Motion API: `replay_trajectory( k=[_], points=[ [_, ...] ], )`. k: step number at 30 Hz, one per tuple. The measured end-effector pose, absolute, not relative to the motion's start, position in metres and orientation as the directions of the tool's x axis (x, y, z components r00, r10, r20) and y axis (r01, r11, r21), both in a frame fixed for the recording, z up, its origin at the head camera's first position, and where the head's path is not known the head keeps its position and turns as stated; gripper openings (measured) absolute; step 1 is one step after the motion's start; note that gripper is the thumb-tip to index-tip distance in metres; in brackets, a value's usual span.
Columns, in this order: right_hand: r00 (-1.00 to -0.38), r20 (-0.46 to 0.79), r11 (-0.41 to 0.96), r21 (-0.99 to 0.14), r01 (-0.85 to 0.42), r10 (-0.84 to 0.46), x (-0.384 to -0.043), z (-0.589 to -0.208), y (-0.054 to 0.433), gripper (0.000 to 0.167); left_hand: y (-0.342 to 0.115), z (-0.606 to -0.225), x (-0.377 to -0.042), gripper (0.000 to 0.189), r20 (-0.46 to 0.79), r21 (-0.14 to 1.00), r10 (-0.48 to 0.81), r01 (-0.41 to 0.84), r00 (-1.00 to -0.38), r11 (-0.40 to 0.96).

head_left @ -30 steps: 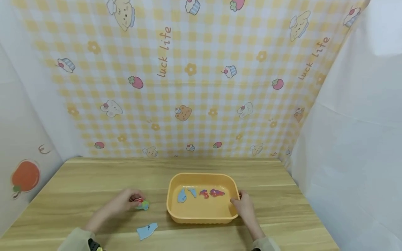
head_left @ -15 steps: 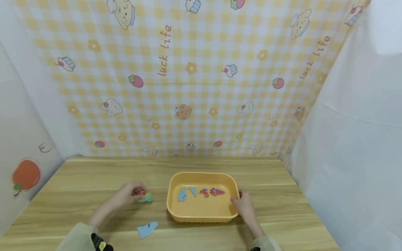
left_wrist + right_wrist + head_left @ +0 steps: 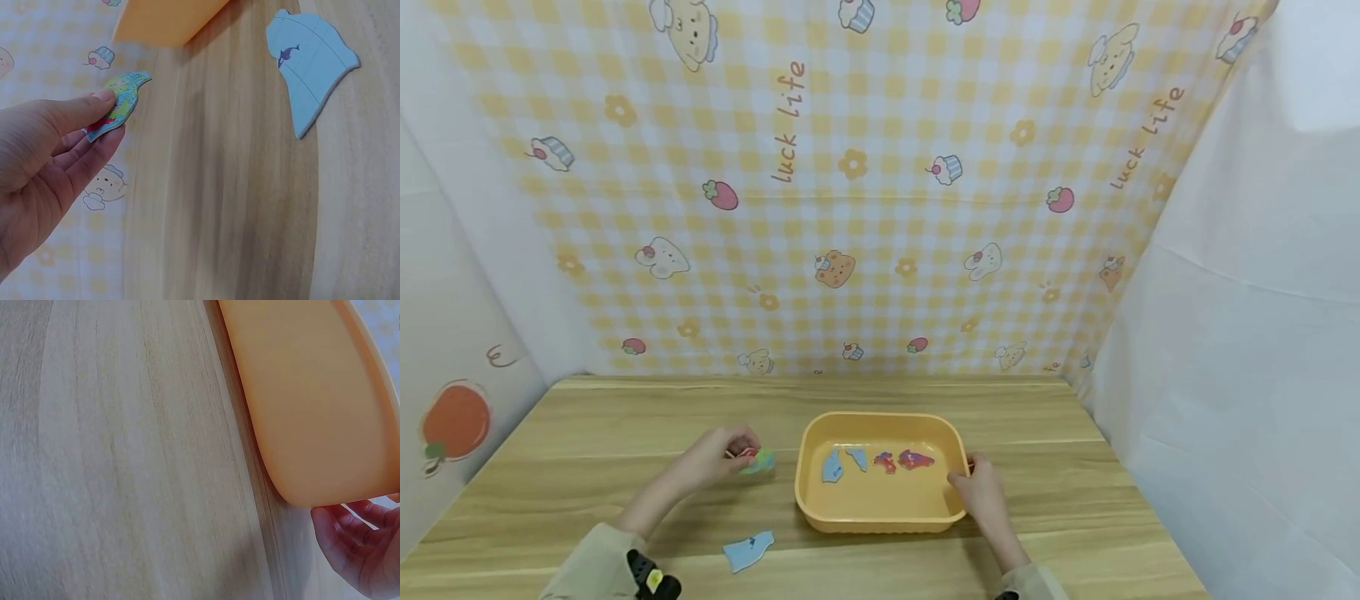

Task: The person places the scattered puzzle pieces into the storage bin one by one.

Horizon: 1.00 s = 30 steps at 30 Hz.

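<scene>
My left hand [image 3: 726,454] pinches a puzzle piece [image 3: 128,94] between thumb and fingers, above the wooden table and left of an orange-yellow plastic bin [image 3: 880,527]. Green, light blue and red show on the piece; the thumb covers part of it. With its thumb over the rim and fingers outside, my right hand [image 3: 982,492] grips the bin's right end. Inside the bin lie two light blue pieces [image 3: 832,467] and two red-purple pieces [image 3: 916,460], apart from one another. A larger light blue piece [image 3: 309,62], printed with a dark whale-like figure, lies on the table nearer me.
The wooden table [image 3: 1075,533] extends to both sides of the bin. A yellow checked cloth [image 3: 880,217] with cartoon prints hangs along the back edge. White sheets hang at the left and right [image 3: 1240,350].
My left hand has moved right and a little farther back, carrying the multicoloured puzzle piece towards the bin. My right hand keeps its hold; the bin and the other pieces stay put.
</scene>
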State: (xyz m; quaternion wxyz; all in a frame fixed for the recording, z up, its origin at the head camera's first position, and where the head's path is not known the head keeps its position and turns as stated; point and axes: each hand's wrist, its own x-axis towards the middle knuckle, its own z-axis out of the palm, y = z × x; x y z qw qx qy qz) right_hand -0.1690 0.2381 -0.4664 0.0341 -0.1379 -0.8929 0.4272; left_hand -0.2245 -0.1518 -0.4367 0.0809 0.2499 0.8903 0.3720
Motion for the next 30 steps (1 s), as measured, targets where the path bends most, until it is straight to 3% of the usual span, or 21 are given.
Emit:
replay_trajectory(
  k=[30],
  points=[
    [-0.956,-0.050,0.598,-0.770,0.221,0.289,-0.169,-0.466,0.238,0.037,-0.102,-0.411,-0.244,0.011,0.063,0.666,0.490,0.403,-0.869,0.628]
  ],
)
